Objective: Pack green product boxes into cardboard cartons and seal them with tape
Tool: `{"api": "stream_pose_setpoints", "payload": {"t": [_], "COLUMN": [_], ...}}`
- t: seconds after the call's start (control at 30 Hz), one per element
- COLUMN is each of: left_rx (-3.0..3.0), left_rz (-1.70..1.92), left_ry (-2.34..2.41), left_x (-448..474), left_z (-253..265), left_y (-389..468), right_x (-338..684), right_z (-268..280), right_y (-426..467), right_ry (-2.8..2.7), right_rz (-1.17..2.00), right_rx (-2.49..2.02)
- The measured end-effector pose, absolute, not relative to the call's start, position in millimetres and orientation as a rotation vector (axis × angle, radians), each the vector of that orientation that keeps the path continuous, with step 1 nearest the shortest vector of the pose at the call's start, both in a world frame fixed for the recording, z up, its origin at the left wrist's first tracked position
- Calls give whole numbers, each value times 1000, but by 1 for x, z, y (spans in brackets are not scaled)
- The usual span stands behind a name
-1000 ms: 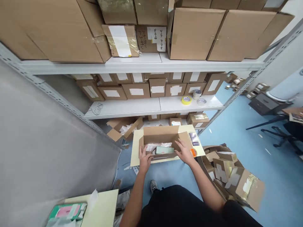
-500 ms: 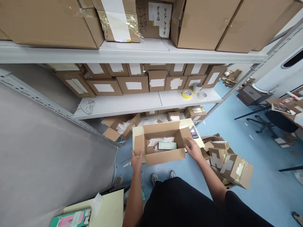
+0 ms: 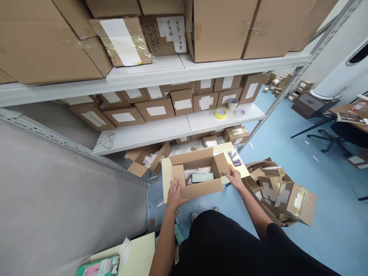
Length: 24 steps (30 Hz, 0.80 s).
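An open cardboard box (image 3: 201, 190) stands on a pale yellow table with its flaps spread. Inside lie a light green box (image 3: 202, 177) and crumpled white paper (image 3: 198, 170). My left hand (image 3: 175, 194) rests on the left flap, fingers outstretched and pressing it inward. At the right flap, my right hand (image 3: 234, 178) has its fingers closed around the cardboard edge. Close to these fingers shows an orange object (image 3: 230, 167), mostly hidden, whose kind I cannot make out.
A phone (image 3: 237, 162) lies on the yellow table (image 3: 166, 172). Shelves ahead hold many labelled cartons and several tape rolls, one yellow (image 3: 220, 113). Another open carton (image 3: 146, 157) stands at left. To the right, a large carton of boxes (image 3: 296, 203) sits on the blue floor.
My left hand has moved from the box's left side onto its left flap, which now leans inward. The right hand stays at the right flap, and an orange object now shows near it.
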<state>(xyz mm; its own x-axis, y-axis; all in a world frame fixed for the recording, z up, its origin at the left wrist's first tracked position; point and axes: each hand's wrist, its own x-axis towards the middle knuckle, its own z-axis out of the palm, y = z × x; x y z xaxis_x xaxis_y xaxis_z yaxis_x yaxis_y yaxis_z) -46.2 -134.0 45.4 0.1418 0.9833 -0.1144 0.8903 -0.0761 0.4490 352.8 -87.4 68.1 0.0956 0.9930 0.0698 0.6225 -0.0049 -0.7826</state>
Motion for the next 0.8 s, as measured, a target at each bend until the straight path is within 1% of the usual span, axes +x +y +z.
{"api": "stream_pose_setpoints", "payload": {"t": [0.1, 0.2, 0.3, 0.4, 0.53, 0.7, 0.8], "left_rx": [2029, 2021, 1994, 1894, 1592, 1330, 1179], "left_rz": [180, 168, 213, 271, 459, 649, 774], "left_ry": [1830, 1837, 1762, 1613, 1539, 1588, 1711], "left_x": [-46, -46, -52, -61, -72, -67, -54], "left_z": [45, 48, 53, 61, 76, 87, 91], "left_y": [-132, -127, -121, -118, -120, -114, -104], "right_x": [329, 319, 328, 342, 352, 354, 345], "right_z": [70, 72, 74, 75, 76, 70, 56], "right_y": [-80, -75, -74, -73, -67, -58, -59], "right_ry": [-1561, -1743, -1883, -1799, -1654, -1528, -1516], "right_rz": [1008, 1083, 1112, 1284, 1482, 1573, 1449], "right_rx": [-1555, -1515, -1443, -1385, -1302, -1192, -1241]}}
